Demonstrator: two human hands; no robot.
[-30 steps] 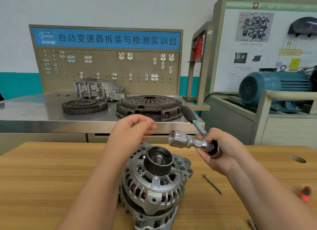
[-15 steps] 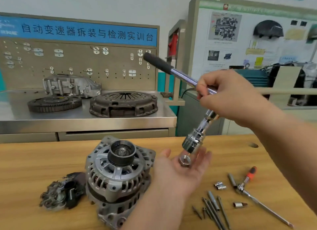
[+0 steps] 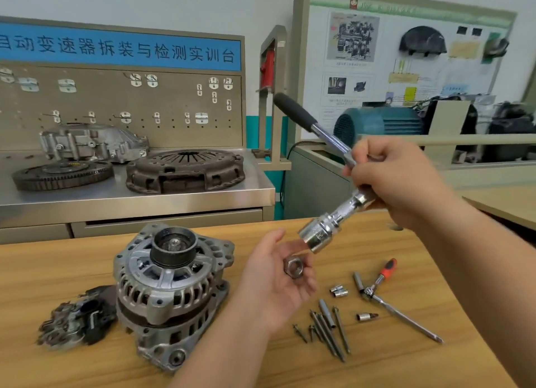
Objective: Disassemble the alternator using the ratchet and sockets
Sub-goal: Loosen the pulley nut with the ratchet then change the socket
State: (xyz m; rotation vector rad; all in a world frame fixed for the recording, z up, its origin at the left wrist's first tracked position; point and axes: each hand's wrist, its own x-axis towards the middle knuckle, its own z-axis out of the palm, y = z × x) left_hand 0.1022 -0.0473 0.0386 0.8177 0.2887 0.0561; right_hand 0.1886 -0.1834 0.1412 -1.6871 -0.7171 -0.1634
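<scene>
- The light brown wooden surface [image 3: 58,274] fills the bottom half of the frame.
- A grey metal surface [image 3: 139,200] stands behind it at the upper left. A round dark clutch plate [image 3: 185,170] and a flat toothed ring [image 3: 62,174] lie on it.
- The silver metal alternator [image 3: 171,286] with a black round pulley on top sits on the wooden surface, lower left of the middle.
- The right hand [image 3: 397,179] is at the middle right. Its fingers are curled tight around the head end of the ratchet.
- The left hand [image 3: 278,280] is low in the middle, just right of the alternator. It is wide and flat, palm up.
- The long shiny ratchet [image 3: 301,115] with a black handle slants up and to the left from the right hand.
- A black bumpy part [image 3: 78,318] lies touching the alternator's left side.
- A thin tool with an orange handle [image 3: 369,291] lies at the lower right.
- Long thin bolts [image 3: 327,334] lie in a bunch near the left hand's wrist.
- The big shiny round socket [image 3: 319,235] is on the ratchet, just above the left hand's fingers.
- A grey six-sided nut [image 3: 293,267] rests on the left palm.
- Little silver sockets [image 3: 338,291] lie beside the orange-handled tool.
</scene>
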